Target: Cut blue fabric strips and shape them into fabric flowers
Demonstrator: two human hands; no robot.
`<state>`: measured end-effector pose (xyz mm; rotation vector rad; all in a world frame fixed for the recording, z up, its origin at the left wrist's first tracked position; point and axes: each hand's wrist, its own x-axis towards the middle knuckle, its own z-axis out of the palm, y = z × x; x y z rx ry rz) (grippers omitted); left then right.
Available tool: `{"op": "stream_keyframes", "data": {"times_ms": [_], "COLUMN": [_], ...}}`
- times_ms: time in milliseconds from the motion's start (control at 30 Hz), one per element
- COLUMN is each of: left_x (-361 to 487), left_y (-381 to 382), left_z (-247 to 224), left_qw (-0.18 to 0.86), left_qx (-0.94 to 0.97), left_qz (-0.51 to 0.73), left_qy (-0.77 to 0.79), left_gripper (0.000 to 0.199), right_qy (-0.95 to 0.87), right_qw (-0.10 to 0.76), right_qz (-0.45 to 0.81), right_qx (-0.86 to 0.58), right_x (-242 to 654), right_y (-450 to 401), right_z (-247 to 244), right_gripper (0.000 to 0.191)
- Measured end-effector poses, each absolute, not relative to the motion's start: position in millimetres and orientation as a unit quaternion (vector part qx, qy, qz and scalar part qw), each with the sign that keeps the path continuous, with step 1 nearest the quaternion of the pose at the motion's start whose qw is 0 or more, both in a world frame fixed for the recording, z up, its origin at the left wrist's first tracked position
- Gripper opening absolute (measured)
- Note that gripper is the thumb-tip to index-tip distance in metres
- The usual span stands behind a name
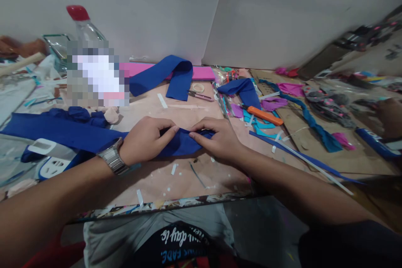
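Observation:
A long strip of blue fabric [180,144] runs across the work table, its left part passing under my left wrist. My left hand [147,138] pinches the strip's upper edge between thumb and fingers; a metal watch is on that wrist. Close by on the right, my right hand [218,137] grips the strip's other end, thumb on top, the cloth bunched under the fingers. Another blue strip [179,73] lies looped behind my hands, over a pink folded piece [202,73]. Small scissors [201,95] rest beside a cream ring of tape [197,88].
An orange cutter [265,115] lies right of my hands among blue, teal and pink scraps on cardboard [314,150]. A red-capped bottle [89,29], partly pixelated, stands at the back left. Blue ruffled cloth [75,116] sits at left. The table's front edge [176,205] is near my lap.

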<state>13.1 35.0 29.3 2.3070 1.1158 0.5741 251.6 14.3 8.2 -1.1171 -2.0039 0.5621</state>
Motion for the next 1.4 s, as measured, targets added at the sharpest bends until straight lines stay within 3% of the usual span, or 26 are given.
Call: {"op": "stream_keyframes", "data": {"times_ms": [333, 633, 933, 1067, 1200, 1400], "left_x": [14.9, 14.8, 14.1, 14.1, 15.4, 15.6], "left_y": [31.0, 33.6, 33.7, 32.5, 31.7, 31.5], "left_z": [28.8, 30.2, 30.7, 31.6, 29.9, 28.9], "left_qw": [0.289, 0.384, 0.385, 0.379, 0.377, 0.388], "left_qx": [0.864, 0.824, 0.818, 0.827, 0.826, 0.818], "left_qz": [0.162, 0.170, 0.172, 0.166, 0.174, 0.169], "left_qy": [0.379, 0.381, 0.391, 0.382, 0.381, 0.389], "left_gripper": [0.030, 0.024, 0.031, 0.023, 0.034, 0.019], "right_qy": [-0.819, -0.848, -0.848, -0.853, -0.858, -0.858], "right_qw": [0.360, 0.372, 0.372, 0.365, 0.365, 0.366], "right_qz": [0.209, 0.194, 0.189, 0.180, 0.166, 0.158], "right_qx": [-0.395, -0.323, -0.326, -0.325, -0.320, -0.323], "right_x": [250.8, 251.6, 251.7, 251.5, 251.2, 251.4], "right_y": [11.9, 14.0, 13.4, 13.1, 12.3, 11.3], "right_z": [11.0, 11.2, 11.6, 10.6, 10.6, 10.4], "right_gripper": [0.010, 0.013, 0.015, 0.015, 0.015, 0.016]}}
